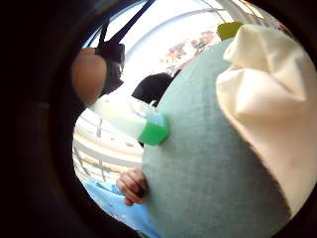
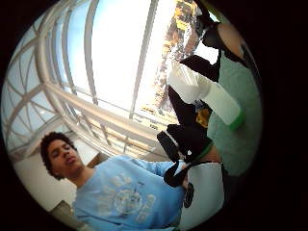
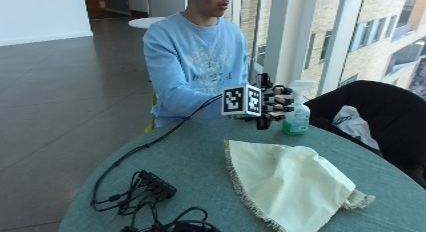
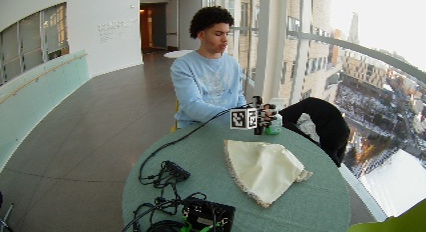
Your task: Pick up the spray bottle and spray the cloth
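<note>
A clear spray bottle (image 3: 296, 114) with a white trigger head and green liquid stands upright on the far side of the round green table (image 3: 193, 162). My gloved right hand (image 3: 274, 103) hovers just beside it on the person's side, fingers spread toward it and not closed round it. In the palm views the bottle (image 1: 133, 121) (image 2: 207, 94) sits a short way off the palm, with the fingers (image 2: 185, 139) beside it. A cream cloth (image 3: 286, 182) with a fringed edge lies crumpled on the table nearer the camera. The bare left hand (image 1: 132, 184) rests at the table's edge.
Black cables and a small black box (image 3: 150, 184) lie on the table's near left part. More gear (image 4: 210, 212) sits at the front edge. A black jacket (image 3: 379, 112) hangs over a chair right of the bottle.
</note>
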Demonstrator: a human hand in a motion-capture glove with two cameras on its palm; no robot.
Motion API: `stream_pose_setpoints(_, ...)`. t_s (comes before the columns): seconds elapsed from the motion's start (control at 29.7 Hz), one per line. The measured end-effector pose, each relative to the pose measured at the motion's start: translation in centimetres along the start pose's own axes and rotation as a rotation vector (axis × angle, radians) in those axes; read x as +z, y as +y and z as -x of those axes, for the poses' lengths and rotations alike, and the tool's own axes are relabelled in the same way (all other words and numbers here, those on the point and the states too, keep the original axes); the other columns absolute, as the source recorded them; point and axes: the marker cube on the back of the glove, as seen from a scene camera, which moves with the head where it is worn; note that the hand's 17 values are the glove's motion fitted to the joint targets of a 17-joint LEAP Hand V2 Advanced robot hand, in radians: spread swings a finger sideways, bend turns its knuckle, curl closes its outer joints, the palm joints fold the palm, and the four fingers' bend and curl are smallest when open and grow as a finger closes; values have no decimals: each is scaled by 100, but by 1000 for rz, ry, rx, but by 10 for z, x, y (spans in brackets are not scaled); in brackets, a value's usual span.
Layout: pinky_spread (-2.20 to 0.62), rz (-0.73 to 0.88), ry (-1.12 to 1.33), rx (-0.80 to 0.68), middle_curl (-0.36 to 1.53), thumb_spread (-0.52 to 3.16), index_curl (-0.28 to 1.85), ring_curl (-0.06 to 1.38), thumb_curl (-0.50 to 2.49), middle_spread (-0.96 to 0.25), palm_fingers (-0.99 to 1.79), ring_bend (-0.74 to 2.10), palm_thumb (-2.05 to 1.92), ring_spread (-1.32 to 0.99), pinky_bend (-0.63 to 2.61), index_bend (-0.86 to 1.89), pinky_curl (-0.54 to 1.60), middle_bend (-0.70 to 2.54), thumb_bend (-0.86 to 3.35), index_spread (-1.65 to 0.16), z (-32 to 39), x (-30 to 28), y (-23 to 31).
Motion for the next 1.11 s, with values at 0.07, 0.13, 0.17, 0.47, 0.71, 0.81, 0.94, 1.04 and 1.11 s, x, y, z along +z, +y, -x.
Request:
stream_pose_setpoints(0.07,10,-7,83,-4,45,96,35,37,41,-10,82,35,66,-9,27,8,37,24,-3,-32,1,-20,12)
stream_pose_setpoints(0.13,10,-12,161,2,45,96,34,37,40,-10,82,35,66,-9,26,10,37,24,-3,-33,-1,-41,26)
stream_pose_setpoints(0.17,10,-16,199,9,45,97,34,37,40,-10,83,35,66,-9,26,10,37,24,-3,-33,-2,-52,34)
stream_pose_setpoints(0.47,11,-57,509,110,44,98,32,36,37,-9,84,33,66,-8,24,13,37,23,-3,-33,-25,-137,104)
stream_pose_setpoints(0.71,13,-51,663,144,44,100,31,36,36,-8,85,32,66,-7,21,13,36,23,-2,-33,-44,-159,142)
stream_pose_setpoints(0.81,13,-33,705,147,44,101,31,36,35,-8,85,31,66,-7,20,13,36,23,-2,-33,-50,-160,153)
stream_pose_setpoints(0.94,14,-23,730,150,44,102,31,36,35,-8,85,30,67,-7,19,14,35,23,-2,-32,-56,-162,161)
stream_pose_setpoints(1.04,14,-25,737,154,44,102,30,36,34,-8,85,29,68,-7,19,14,35,23,-2,-32,-58,-166,165)
stream_pose_setpoints(1.11,15,-24,743,157,44,102,31,36,34,-9,85,29,68,-7,19,14,35,22,-2,-32,-59,-169,167)
